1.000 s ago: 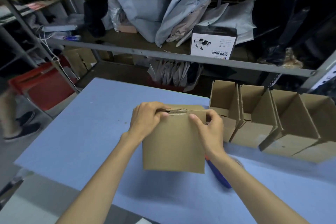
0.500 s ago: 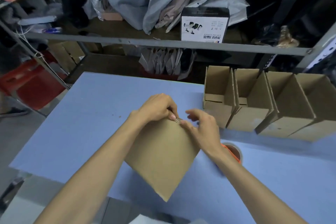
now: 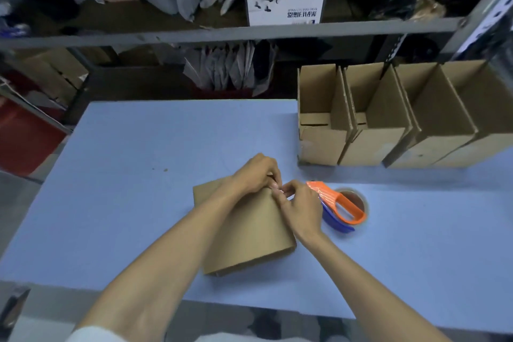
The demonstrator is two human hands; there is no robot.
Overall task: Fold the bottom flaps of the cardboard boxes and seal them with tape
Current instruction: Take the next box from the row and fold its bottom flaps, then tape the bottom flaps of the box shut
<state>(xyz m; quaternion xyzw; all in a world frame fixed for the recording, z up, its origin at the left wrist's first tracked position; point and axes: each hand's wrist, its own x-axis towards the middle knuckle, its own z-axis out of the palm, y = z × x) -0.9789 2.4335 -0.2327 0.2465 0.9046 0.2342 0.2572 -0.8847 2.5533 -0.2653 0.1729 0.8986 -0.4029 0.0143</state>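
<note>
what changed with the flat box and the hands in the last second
The flat cardboard box, held upright a second ago, was tipped down and now lies on the blue table. The left hand and right hand slid together and pinch its far corner. The tape dispenser, earlier mostly hidden, now shows. The row of open boxes stayed put.

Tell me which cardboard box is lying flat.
The flat box beside the tape dispenser. The left hand and right hand pinch its far corner; the row of boxes at right rear stands open.
</note>
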